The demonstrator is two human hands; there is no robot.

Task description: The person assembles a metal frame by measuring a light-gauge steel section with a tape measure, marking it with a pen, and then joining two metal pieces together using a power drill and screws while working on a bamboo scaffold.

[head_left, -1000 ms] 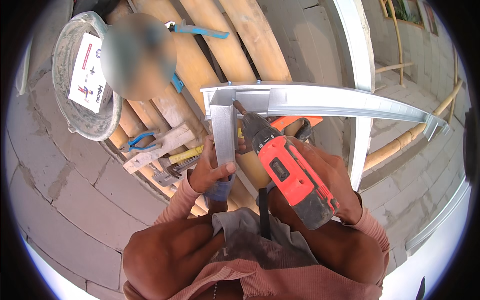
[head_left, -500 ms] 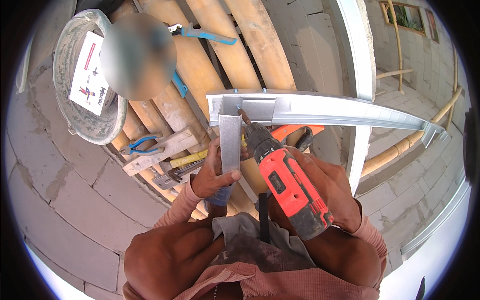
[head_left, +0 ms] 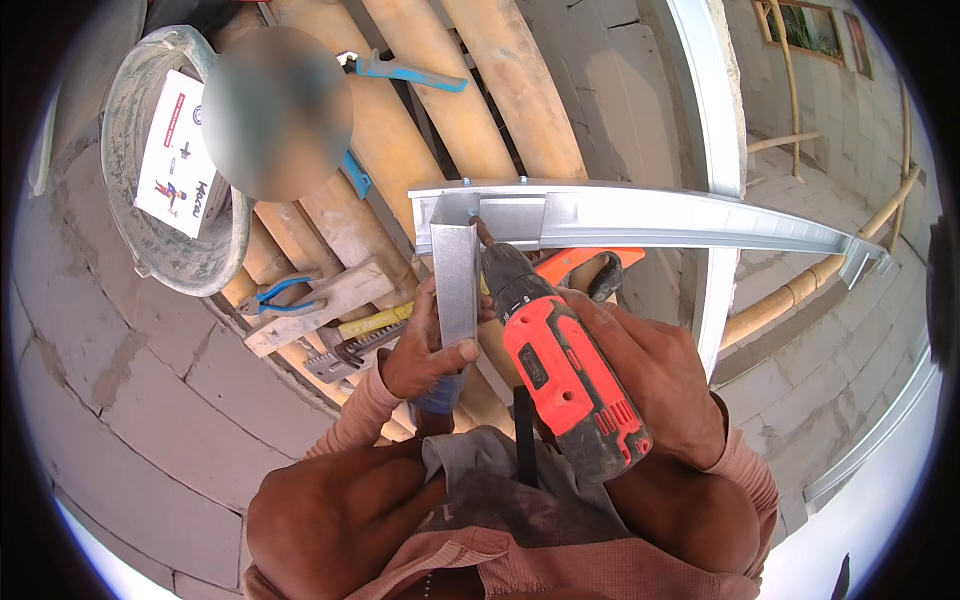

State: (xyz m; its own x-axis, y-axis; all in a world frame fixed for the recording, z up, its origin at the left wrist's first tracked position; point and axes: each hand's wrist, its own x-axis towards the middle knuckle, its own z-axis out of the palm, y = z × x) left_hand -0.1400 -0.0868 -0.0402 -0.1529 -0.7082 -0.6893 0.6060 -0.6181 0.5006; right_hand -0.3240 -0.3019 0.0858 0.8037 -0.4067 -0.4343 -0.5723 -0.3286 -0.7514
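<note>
At the bottom of the frame, the person's bent knees (head_left: 320, 510) flank the work. Right of center, the right hand (head_left: 655, 375) is wrapped around a red and black drill (head_left: 575, 385), whose body hides most of the grip. The drill slants up and left, apparently so its bit (head_left: 485, 232) can reach the inside corner where two metal pieces meet; whether the tip touches a screw is too small to tell. At center, the left hand (head_left: 415, 350) is clamped around a short metal channel (head_left: 457, 290), seemingly to steady it against the push. The channel's far end meets a long metal channel (head_left: 640, 218) running toward the right. An orange-handled tool (head_left: 590, 262) lies partly hidden beyond the drill.

Left of center, a yellow-handled hammer (head_left: 372, 320), a wood offcut (head_left: 365, 287) and blue-handled pliers (head_left: 290, 290) crowd the bamboo poles (head_left: 395, 120). A blue-handled cutter (head_left: 415, 73) lies higher up. At upper left, a blurred patch covers part of a gray bucket (head_left: 120, 180) holding a white printed box (head_left: 165, 160).
</note>
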